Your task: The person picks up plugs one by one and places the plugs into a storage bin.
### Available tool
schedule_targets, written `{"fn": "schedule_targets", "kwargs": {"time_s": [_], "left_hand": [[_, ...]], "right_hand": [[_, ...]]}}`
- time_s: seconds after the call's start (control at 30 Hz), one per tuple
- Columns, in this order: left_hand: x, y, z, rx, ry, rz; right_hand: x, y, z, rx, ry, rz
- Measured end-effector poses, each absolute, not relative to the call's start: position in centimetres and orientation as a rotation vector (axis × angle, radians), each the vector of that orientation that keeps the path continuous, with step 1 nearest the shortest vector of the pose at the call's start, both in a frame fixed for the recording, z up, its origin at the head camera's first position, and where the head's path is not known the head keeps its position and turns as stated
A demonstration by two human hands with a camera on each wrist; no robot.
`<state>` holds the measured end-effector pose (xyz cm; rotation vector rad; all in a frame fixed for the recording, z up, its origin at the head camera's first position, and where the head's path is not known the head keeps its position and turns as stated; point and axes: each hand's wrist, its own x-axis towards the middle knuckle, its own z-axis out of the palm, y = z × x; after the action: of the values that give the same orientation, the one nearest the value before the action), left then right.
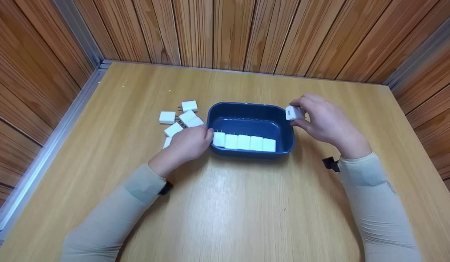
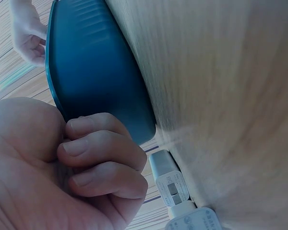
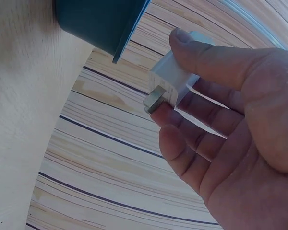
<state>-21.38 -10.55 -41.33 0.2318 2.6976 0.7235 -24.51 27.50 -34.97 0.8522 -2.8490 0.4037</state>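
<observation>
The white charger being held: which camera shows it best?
The right wrist view: the charger looks largest, prongs visible. The head view shows it small, slot visible; the left wrist view shows none of it.

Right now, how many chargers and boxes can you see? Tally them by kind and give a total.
Blue box: 1
White chargers: 12 in view (5 in the box, 6 on the table, 1 in the right hand); the left hand may hide more
Total: 13
</observation>
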Motion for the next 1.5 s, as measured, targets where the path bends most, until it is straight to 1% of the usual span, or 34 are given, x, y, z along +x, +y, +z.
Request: {"fn": "schedule_targets", "kwargs": {"time_s": [0.57, 1.0, 1.23, 1.5], "left_hand": [[-21.4, -10.6, -41.4, 0.218, 2.689, 0.748], [-21.4, -10.4, -41.3, 0.221, 2.702, 0.725], [-21.3, -10.5, -41.3, 0.187, 2.684, 0.747], [-21.3, -10.6, -41.3, 0.211, 2.695, 0.745]], "right_hand": [[-24.2, 26.1, -35.5, 0.931, -2.913, 0.338], [-24.6, 25.3, -36.2, 1.172, -2.926, 0.291], [-24.9, 24.7, -35.6, 1.31, -2.942, 0.174], [-25.6, 23.7, -34.5, 1.389, -3.083, 0.035]]}}
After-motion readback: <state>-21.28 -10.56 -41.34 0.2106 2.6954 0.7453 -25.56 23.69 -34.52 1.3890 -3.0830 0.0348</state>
